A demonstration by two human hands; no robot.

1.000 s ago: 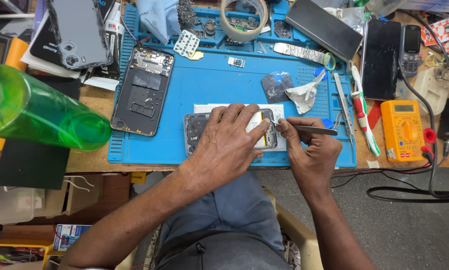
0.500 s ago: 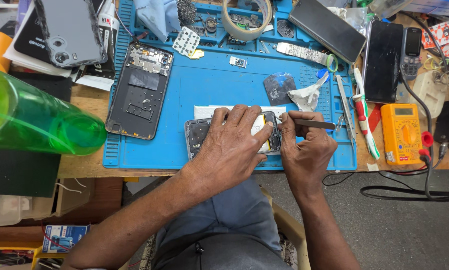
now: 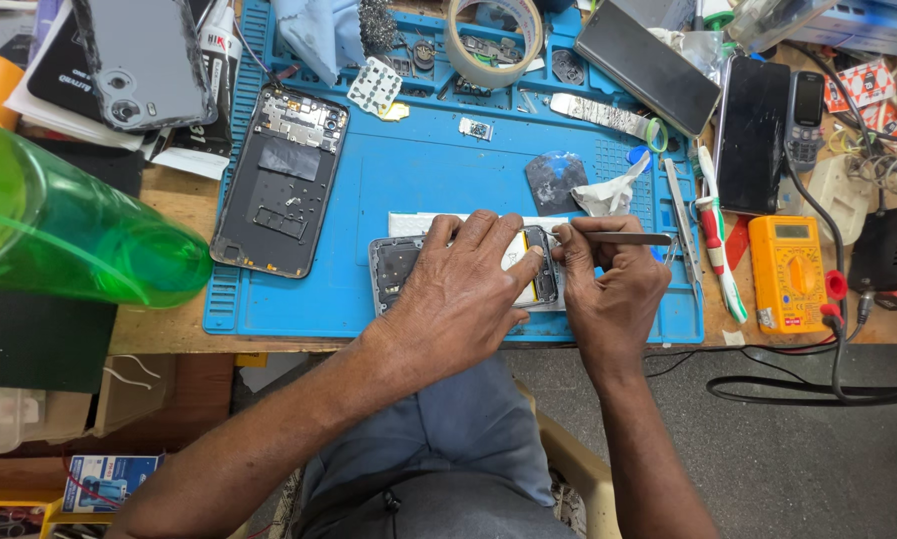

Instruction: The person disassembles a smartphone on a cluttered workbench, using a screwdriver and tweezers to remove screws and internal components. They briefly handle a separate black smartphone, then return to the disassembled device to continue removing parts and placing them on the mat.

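The left hand (image 3: 463, 294) covers most of the opened phone (image 3: 393, 268) — its middle is hidden. The green bottle (image 3: 69, 235) runs off the left edge — blurred.

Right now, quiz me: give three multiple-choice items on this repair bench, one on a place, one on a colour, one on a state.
1. Where does the multimeter lie?
A. right of the blue mat
B. left of the mat
C. on the bottle

2. What colour is the bottle?
A. red
B. green
C. white

3. What is the right hand doing?
A. resting flat and empty
B. holding the tape roll
C. gripping tweezers

Answers: 1 A, it sits past the mat's right edge. 2 B, its clear body is green. 3 C, the fingers pinch the tweezers beside the opened phone under the left hand.
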